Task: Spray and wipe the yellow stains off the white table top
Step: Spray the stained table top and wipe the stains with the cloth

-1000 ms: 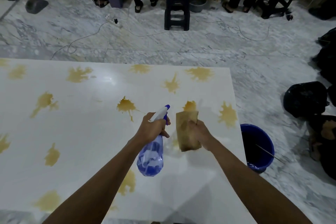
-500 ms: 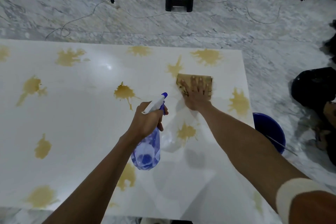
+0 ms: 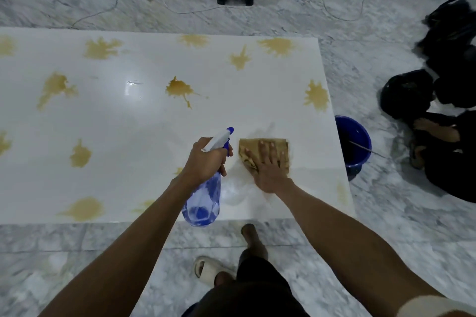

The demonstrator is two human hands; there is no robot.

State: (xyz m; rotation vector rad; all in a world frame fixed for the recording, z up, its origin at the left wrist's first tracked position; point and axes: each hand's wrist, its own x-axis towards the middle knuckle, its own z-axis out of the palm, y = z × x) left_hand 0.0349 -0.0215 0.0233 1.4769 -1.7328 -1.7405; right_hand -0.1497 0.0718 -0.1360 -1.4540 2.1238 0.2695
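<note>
Many yellow stains [image 3: 180, 89] dot the white surface [image 3: 128, 141], which fills the left and middle of the frame; they run from the far left edge, through a large splash in the upper left, to blotches along the lower left edge near the surface's front. One darker stain with a thin drip sits a little left of centre, and paler ones line the top edge towards the upper right.

Just right of centre, the left hand [image 3: 206, 162] is clenched around the neck of a blue spray bottle [image 3: 203, 201], a finger on the trigger. The white and blue nozzle points up and to the right, and the translucent body hangs down over the front edge of the surface.

Just beside it to the right, the right hand [image 3: 268, 165] lies flat with fingers spread, pressing a brown cloth [image 3: 282, 145] against the surface; it grips nothing, only bears down. A wet, smeared patch shows around and below the cloth. Further right, one more stain lies near the surface's right edge, and a faint streak marks the lower right corner.

At bottom centre, on the marble floor [image 3: 77, 252], is a pale slipper [image 3: 206, 269] by the person's leg. Right of the surface, a blue bucket [image 3: 354, 141] stands on the floor, partly hidden by the edge, and black bags [image 3: 407, 92] lie further right.
</note>
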